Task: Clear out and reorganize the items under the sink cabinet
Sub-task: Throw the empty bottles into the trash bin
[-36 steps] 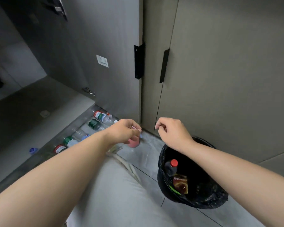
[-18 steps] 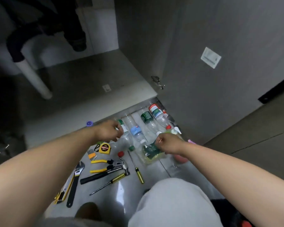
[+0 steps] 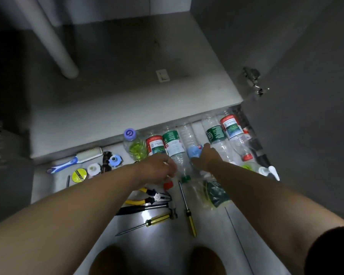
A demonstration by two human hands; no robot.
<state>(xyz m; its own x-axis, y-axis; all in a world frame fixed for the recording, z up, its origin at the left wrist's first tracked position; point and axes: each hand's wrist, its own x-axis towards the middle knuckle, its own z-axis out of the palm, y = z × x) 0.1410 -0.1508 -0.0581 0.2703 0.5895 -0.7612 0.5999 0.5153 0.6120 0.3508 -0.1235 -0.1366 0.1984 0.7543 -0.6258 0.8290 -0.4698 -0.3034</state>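
Several plastic bottles lie side by side on the floor in front of the open sink cabinet (image 3: 127,66). My left hand (image 3: 159,169) is closed over the neck end of the red-labelled bottle (image 3: 155,146), whose red cap shows just below the hand. My right hand (image 3: 207,157) grips the clear bottle with the blue label (image 3: 194,151). Between the two hands lies a green-labelled bottle (image 3: 173,143) with a green cap. Two more bottles (image 3: 215,135) (image 3: 232,130) lie to the right.
On the floor lie pliers (image 3: 147,197), a hammer (image 3: 147,209), two screwdrivers (image 3: 188,211), a brush (image 3: 81,158), a yellow tape measure (image 3: 79,175), a purple-capped bottle (image 3: 134,143) and a clear bag of green stuff (image 3: 214,193). A drain pipe (image 3: 48,36) stands in the cabinet. The open door (image 3: 306,76) is at right.
The view swung left from the bin and closed doors down to the open cabinet. My right hand left the bag for the blue-labelled bottle; my left hand shifted right onto the red-labelled one.
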